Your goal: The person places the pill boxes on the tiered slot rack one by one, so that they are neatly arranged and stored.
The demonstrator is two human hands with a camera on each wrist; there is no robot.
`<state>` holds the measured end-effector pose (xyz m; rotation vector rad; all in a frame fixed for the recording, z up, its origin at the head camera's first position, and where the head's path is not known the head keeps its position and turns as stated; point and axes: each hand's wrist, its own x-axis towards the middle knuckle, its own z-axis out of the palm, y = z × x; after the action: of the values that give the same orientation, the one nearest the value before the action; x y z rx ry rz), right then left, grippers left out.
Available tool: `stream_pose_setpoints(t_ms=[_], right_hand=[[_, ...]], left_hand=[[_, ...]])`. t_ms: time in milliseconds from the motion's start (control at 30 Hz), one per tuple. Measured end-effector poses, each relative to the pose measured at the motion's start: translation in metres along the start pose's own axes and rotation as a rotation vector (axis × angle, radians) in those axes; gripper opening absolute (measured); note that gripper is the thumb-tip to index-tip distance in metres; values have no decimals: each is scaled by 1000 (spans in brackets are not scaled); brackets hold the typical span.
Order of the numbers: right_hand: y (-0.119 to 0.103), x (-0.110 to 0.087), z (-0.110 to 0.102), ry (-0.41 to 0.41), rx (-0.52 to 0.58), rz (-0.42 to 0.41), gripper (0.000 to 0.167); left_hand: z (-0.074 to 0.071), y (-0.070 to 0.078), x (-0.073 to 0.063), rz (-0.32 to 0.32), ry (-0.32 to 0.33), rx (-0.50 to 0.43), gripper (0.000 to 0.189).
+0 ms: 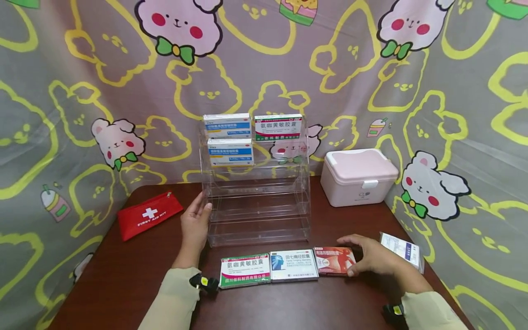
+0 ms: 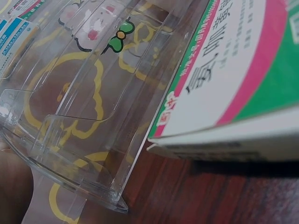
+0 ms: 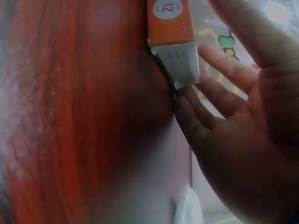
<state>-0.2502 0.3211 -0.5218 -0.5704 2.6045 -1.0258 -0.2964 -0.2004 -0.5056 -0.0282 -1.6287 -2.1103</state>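
A clear tiered display rack (image 1: 257, 213) stands on the table, seen also in the left wrist view. My left hand (image 1: 195, 228) grips its left side, thumb toward the front. In the front row lie a green-and-white medicine box (image 1: 244, 270), a white-and-blue medicine box (image 1: 294, 265) and an orange-red medicine box (image 1: 333, 261). The right hand (image 1: 374, 256) holds the right end of the orange-red box, thumb near its front corner and fingers at the back. In the right wrist view, fingers (image 3: 224, 95) lie around the end of that box (image 3: 170, 23).
Two blue-and-white boxes (image 1: 230, 152) and a green-and-white box (image 1: 278, 128) sit on the rack's upper tiers. A red first aid pouch (image 1: 150, 215) lies left. At the right are a pale pink lidded case (image 1: 358, 178) and a white packet (image 1: 401, 251). Patterned cloth (image 1: 255, 68) hangs behind.
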Motion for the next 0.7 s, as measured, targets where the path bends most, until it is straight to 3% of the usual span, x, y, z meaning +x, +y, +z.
stream_pose_setpoints(t_ms=[233,500,700], right_hand=[[3,6,1,77,-92,32,78],[7,28,-3,200,-39,119,73],[6,35,-8,281,-34,145,59]], left_hand=[[1,0,0,13,7,55,54],[-2,-1,1,-24,4,87,55],[-2,-6,2,3,9,78,54]])
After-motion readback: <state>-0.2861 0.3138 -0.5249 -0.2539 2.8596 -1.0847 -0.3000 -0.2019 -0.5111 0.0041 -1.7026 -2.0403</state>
